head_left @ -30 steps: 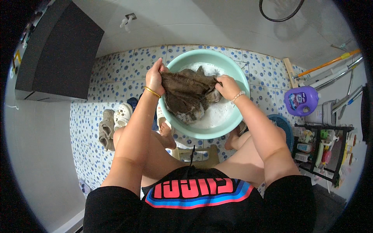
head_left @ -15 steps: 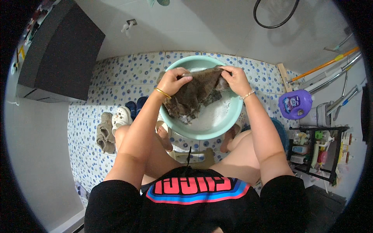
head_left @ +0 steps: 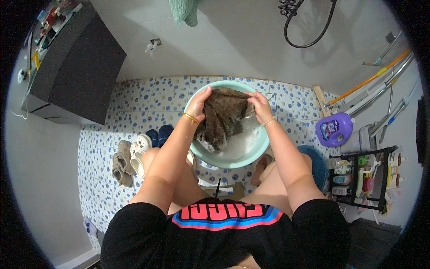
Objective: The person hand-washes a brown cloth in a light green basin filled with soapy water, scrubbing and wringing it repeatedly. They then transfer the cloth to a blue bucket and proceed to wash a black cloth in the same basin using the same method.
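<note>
My left hand (head_left: 197, 106) pinches the brown cloth (head_left: 225, 112) at its left edge | my right hand (head_left: 261, 107) pinches its upper right corner | cloth stretches between my fingers, sudsy end below them | mint-green washbasin (head_left: 220, 162) beneath | purple detergent jug (head_left: 333, 130) well right of them

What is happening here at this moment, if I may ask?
A person's left hand and right hand hold a brown cloth spread between them near its upper edge. The cloth is over a pale green basin with white foam inside, and some foam is on its lower part.
</note>
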Demonstrator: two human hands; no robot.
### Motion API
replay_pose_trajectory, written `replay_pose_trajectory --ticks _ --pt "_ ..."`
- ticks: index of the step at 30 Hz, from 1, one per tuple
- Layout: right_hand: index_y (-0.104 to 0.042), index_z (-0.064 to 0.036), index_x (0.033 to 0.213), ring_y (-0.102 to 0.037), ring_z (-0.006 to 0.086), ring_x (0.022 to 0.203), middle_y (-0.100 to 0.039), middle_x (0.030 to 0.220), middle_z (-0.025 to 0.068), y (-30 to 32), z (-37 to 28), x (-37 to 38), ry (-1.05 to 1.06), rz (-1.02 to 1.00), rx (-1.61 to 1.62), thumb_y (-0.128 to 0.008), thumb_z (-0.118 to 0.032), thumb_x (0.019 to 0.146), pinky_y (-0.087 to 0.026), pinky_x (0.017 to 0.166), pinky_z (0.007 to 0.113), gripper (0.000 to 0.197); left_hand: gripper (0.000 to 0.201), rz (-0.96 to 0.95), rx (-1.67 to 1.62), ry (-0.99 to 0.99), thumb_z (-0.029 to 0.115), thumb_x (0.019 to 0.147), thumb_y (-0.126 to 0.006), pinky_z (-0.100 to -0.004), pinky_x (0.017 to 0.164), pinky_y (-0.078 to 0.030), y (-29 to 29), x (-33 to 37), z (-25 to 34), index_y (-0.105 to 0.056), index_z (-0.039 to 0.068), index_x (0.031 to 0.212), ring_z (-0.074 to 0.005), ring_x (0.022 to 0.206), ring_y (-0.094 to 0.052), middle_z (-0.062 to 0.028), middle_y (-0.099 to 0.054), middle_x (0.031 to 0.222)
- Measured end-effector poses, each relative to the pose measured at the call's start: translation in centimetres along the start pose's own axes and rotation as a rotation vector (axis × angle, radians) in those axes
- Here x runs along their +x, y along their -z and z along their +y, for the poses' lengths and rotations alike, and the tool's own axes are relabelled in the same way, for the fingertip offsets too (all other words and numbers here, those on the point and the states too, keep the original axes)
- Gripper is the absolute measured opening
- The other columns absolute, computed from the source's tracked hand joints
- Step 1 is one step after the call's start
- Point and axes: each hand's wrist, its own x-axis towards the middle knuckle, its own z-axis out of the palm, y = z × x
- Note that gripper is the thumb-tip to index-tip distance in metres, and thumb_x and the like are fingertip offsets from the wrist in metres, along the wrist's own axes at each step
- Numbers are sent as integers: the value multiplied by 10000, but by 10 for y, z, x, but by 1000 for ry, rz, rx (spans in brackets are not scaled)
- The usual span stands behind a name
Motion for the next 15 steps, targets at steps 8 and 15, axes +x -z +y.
replay_pose_trajectory --ticks 8,15 --pt "-447 -22 814 -524 155 640 -520 745 56 -38 13 11 265 294 -226 -581 -323 781 -446 599 280 331 276 -35 65 -77 189 860 -441 -350 830 -430 8 18 -22 -482 -6 1051 -203 911 -550 -104 -572 1012" --pt "-454 -11 1006 -494 255 931 -514 1034 148 -14 1 0 -751 204 -180 -525 -533 740 -371 794 383 590 283 -1 60 -81 186 865 -431 -355 822 -441 15 12 -5 -487 -39 1028 -220 905 -554 -125 -568 1009"
